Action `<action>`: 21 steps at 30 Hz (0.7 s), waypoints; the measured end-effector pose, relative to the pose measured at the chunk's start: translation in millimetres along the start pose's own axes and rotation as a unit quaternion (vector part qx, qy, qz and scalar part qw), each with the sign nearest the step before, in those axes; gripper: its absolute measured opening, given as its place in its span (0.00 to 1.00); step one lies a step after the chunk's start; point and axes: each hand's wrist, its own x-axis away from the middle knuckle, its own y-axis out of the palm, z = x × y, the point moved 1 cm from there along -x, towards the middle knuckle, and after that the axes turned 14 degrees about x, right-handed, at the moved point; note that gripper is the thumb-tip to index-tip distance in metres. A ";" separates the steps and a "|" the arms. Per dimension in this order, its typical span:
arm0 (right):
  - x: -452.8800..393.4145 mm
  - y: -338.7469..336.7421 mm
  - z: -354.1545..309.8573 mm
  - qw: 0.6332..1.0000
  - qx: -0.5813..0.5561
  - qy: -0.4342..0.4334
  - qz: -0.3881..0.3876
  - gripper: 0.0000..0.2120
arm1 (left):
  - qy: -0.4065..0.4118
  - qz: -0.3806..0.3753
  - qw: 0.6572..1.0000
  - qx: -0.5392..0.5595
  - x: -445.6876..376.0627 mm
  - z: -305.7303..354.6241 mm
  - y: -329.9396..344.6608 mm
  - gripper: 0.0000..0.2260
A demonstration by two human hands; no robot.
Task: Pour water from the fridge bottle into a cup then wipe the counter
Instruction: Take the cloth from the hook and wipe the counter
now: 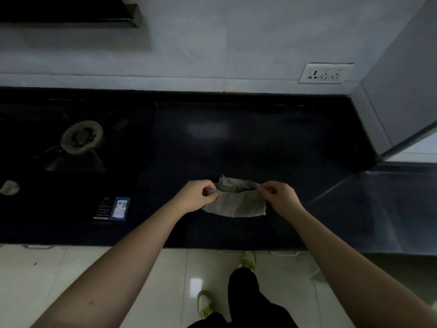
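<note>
A grey patterned wiping cloth point(236, 204) lies partly folded on the dark counter point(248, 143), near its front edge. My left hand point(195, 195) pinches the cloth's upper left corner. My right hand point(279, 195) pinches its upper right corner. The top edge is lifted and stretched between both hands, while the lower part rests on the counter. No bottle or cup is in view.
A gas hob with a burner point(81, 137) is set into the counter on the left, with a knob point(9, 187) and a blue label point(120, 209) near its front. A wall socket point(324, 74) sits at the back right. A grey wall corner point(378, 129) bounds the counter on the right.
</note>
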 end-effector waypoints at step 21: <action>-31.1 15.0 4.2 0.992 0.120 -0.008 -0.042 0.10 | -0.049 0.006 0.990 -0.135 -34.9 3.0 16.0 0.14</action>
